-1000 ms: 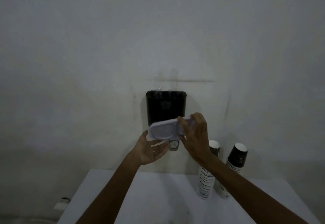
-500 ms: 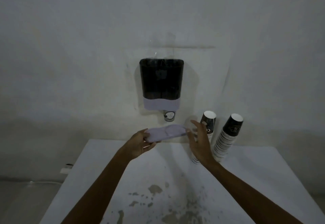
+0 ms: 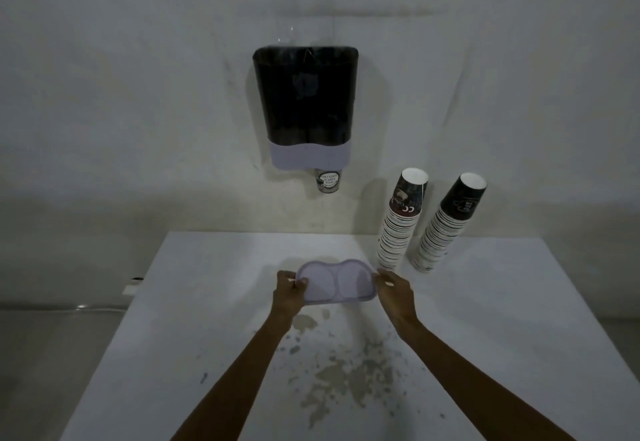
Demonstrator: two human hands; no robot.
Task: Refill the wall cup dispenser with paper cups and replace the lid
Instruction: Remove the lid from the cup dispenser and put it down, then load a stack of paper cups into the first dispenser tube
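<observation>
White table (image 3: 207,302), lid (image 3: 336,281) between left hand (image 3: 289,293) and right hand (image 3: 394,293)

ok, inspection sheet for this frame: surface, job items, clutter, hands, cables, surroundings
Surface: white table, paint chipped and stained near the middle.
Job's things: dark wall-mounted cup dispenser with lilac base, top open, one cup showing at its outlet; lilac double-lobed plastic lid held low over the table; two leaning stacks of paper cups on the table at right, near the wall.
Clutter: nothing seen.
Hands: left hand grips the lid's left end, right hand its right end.
Cables: a pale cable on the floor at left, by a small white box.
Surroundings: plain white wall, dim light.
</observation>
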